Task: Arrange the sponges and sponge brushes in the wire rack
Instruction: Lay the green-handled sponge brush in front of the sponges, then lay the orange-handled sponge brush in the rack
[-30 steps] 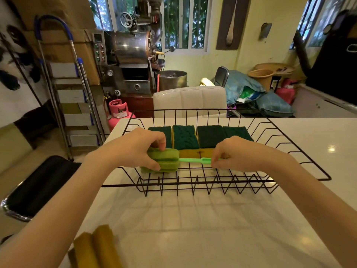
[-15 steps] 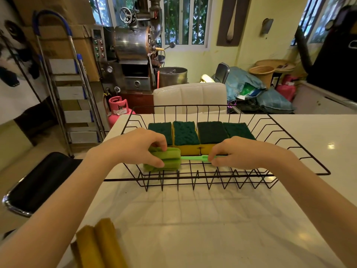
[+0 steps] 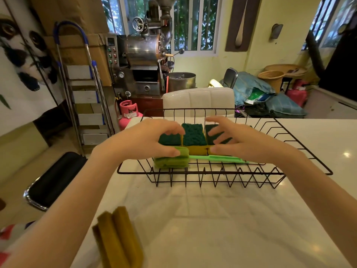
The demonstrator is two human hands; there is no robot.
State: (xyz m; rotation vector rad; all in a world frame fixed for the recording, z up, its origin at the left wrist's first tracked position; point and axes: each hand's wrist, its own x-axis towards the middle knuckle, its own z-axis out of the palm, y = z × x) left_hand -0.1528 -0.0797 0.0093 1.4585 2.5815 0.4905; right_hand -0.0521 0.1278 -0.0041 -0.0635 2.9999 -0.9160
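Hands letting go of the green sponge brush now lying in the wire rack

At the lower left of the frame, mustard-yellow sponges (image 3: 117, 238) are waiting on the white table (image 3: 212, 219), not yet racked. Higher up, in the middle, the sponge brush (image 3: 172, 160) is lying along the near side of the wire rack (image 3: 212, 174), head to the left and handle running right. The left hand (image 3: 146, 142) is opening, only its thumb resting on the head; the right hand (image 3: 237, 140), which was pinching the handle half a second ago, is spreading its fingers above it, holding nothing. Just behind, green-topped sponges (image 3: 194, 135) are sitting in a row. The brush looks placed; the yellow sponges likely come next.
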